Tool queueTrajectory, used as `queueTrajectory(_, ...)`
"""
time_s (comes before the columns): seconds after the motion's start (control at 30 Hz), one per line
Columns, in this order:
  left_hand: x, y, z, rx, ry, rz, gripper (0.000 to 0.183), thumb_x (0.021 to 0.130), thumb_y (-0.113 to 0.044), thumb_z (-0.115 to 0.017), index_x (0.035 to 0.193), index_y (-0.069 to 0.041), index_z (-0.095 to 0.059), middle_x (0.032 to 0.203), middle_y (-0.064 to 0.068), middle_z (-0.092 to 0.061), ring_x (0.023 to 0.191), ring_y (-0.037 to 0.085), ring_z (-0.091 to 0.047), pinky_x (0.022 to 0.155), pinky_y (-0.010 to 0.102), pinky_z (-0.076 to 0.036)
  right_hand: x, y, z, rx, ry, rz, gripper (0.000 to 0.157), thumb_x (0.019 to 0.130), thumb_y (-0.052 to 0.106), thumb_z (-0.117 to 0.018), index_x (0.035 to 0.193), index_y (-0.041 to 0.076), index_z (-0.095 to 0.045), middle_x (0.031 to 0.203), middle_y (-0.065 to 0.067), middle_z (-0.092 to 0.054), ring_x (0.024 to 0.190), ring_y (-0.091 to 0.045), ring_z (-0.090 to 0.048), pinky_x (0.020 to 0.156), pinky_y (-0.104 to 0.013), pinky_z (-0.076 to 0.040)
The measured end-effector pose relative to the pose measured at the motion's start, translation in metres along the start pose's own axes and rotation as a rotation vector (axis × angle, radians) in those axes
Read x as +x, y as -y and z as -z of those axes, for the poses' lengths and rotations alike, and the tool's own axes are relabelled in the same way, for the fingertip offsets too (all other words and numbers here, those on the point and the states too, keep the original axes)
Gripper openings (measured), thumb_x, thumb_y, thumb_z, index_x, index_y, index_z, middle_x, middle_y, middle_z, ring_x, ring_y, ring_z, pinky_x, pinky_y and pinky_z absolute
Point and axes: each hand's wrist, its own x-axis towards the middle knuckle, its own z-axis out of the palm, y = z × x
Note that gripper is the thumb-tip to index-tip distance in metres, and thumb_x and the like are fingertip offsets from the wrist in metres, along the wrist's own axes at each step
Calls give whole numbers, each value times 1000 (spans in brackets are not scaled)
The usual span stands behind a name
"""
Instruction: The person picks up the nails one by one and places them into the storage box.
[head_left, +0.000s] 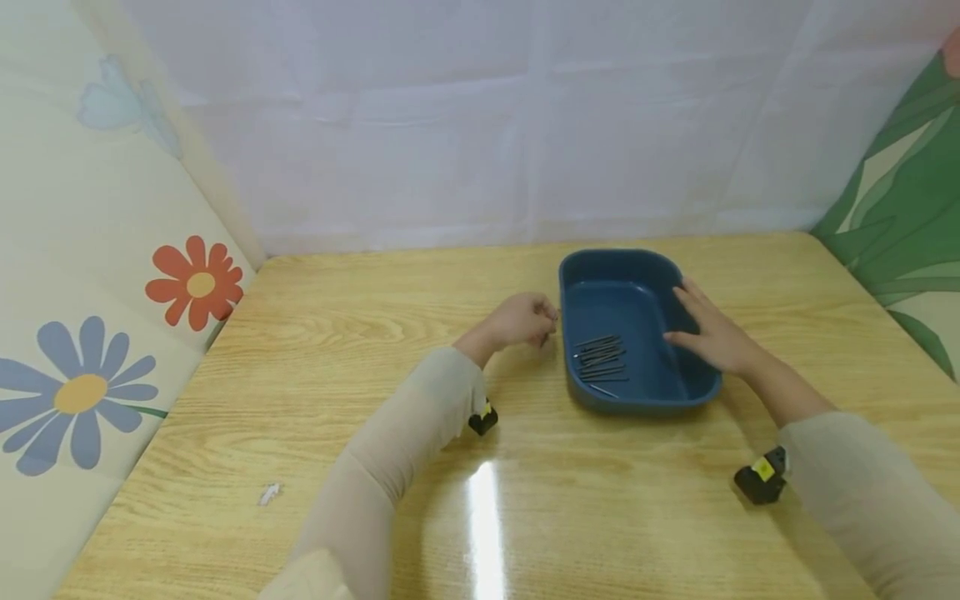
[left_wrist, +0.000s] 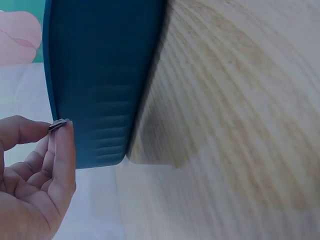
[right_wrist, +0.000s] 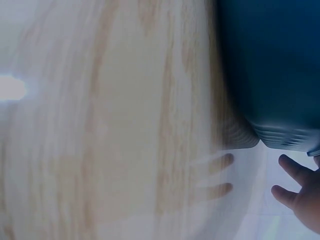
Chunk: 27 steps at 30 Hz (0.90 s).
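Note:
A dark blue plastic bin (head_left: 641, 321) stands on the wooden table, with several thin dark nails (head_left: 600, 357) lying on the left side of its floor. Just left of the bin, my left hand (head_left: 522, 319) pinches a small dark metal piece that looks like nails (left_wrist: 58, 125) between thumb and forefinger, close to the rim. Most of that piece is hidden by the fingers. My right hand (head_left: 716, 337) is at the bin's right rim with its fingers spread and fairly straight. In the right wrist view, some of its fingers (right_wrist: 295, 170) show beyond the bin wall.
The wooden table (head_left: 352, 333) runs back to a white cloth (head_left: 420, 150). A small white scrap (head_left: 269, 493) lies at the front left. Flower-printed cloth (head_left: 82, 250) borders the left side, leaf-printed cloth (head_left: 922, 217) the right.

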Motion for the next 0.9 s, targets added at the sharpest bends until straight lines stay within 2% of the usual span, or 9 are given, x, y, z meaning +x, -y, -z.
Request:
queueTrajectory(0.27,7,-9,1,-64,-42,-10,11,83,-1,-50,93,4,-51,77,9,-54,60,15,-53,58,25,-49,0,0,-1,-1,-3,7,72,88,19,-48,134,-7,0,138,-21,17,124,-40,12,94,-59,-1)
queueTrajectory(0.53,13,-23,-3,-81,-17,-101,22,86,-4,-49,106,6,-48,93,19,-54,68,19,-54,67,38,-49,2,-2,0,-4,-14,20,72,87,18,-48,134,-8,0,138,-22,16,124,-40,11,94,-59,-1)
queueTrajectory(0.77,19,-31,-13,34,17,-131,19,87,-8,-50,103,1,-50,93,12,-56,77,20,-57,63,26,-49,2,-1,0,-11,1,-5,72,88,20,-48,135,-5,1,138,-20,18,124,-40,12,93,-60,-1)
queueTrajectory(0.9,25,-33,-20,125,49,-154,20,87,-9,-49,104,1,-50,92,9,-56,77,20,-58,61,24,-48,2,0,0,-11,-5,3,72,88,19,-48,134,-7,0,138,-21,17,123,-40,12,94,-59,0)
